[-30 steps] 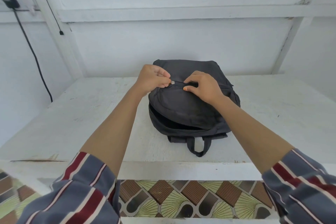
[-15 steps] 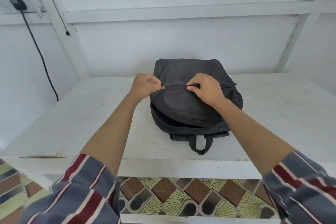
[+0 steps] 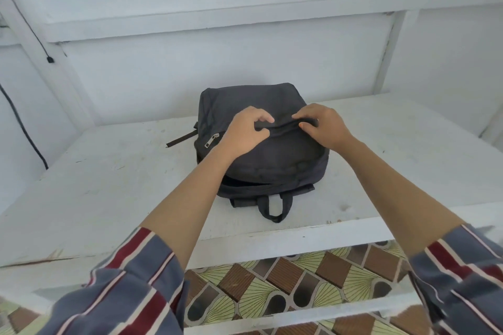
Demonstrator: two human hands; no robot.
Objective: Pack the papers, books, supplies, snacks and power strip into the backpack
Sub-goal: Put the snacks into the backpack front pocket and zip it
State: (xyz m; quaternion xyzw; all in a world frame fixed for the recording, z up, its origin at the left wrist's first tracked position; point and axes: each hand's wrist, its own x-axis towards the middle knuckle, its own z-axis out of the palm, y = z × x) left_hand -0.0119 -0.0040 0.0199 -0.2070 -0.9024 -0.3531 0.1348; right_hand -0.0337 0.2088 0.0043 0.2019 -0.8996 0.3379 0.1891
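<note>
**Two-handed pinch, dead centre**

White desk [image 3: 109,185], and the backpack [image 3: 245,100] lies flat at its middle, handle [image 3: 275,209] toward us, front pocket [image 3: 272,155] facing up for easy reach. The left hand [image 3: 245,133] and right hand [image 3: 324,128] each pinch one ridge of fabric along the pocket line, probably to spread its mouth. The zip pull [image 3: 211,141] lies slack at the left end, untouched.

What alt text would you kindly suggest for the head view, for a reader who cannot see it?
The left hand and right hand pinch a ridge of fabric atop a dark backpack lying on a white table. A zipper pull lies beside the left hand.
</note>
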